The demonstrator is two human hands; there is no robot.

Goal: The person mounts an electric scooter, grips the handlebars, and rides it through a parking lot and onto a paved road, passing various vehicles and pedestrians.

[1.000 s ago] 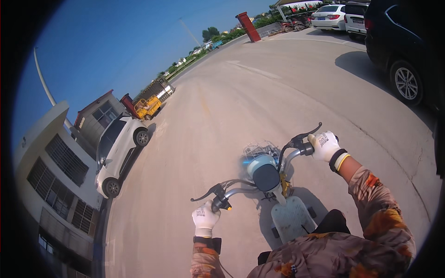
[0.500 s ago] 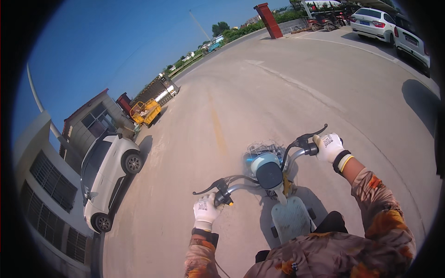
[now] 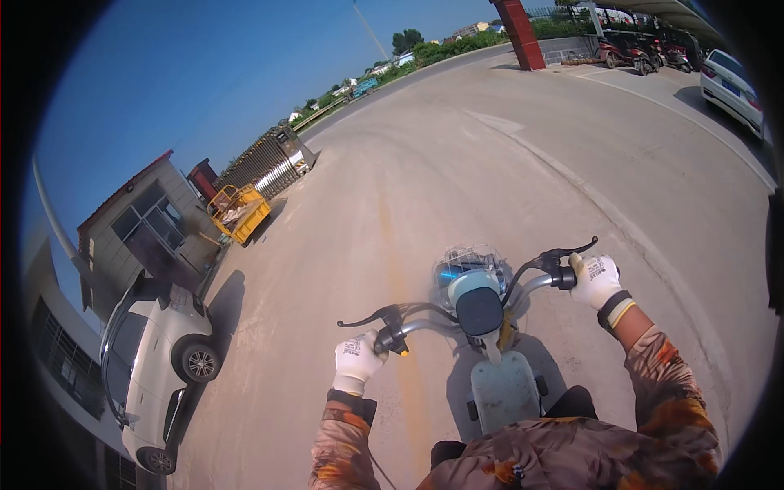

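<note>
White work gloves cover both my hands. My left hand (image 3: 357, 359) is closed round the left handlebar grip, behind a black brake lever (image 3: 367, 317). On the other side my right hand (image 3: 595, 280) wraps round the right grip, below the right brake lever (image 3: 578, 247). Between them lies the pale blue electric scooter (image 3: 475, 286) with a dark display pod (image 3: 479, 312) and a worn footboard (image 3: 505, 392). A wire basket (image 3: 469, 260) sits in front of the handlebar. The grips themselves are mostly hidden by my gloves.
A white car (image 3: 163, 359) is parked on the left by a small building (image 3: 147, 216). Farther on stand a yellow cargo tricycle (image 3: 239, 214) and a folding gate (image 3: 257, 163). A red pillar (image 3: 520, 34), parked scooters (image 3: 625, 54) and another white car (image 3: 732, 88) are at the right.
The scooter has moved forward along the concrete. The left car has slipped back toward the lower left, and the pillar and right-hand car have shifted right. Both hands keep their grips.
</note>
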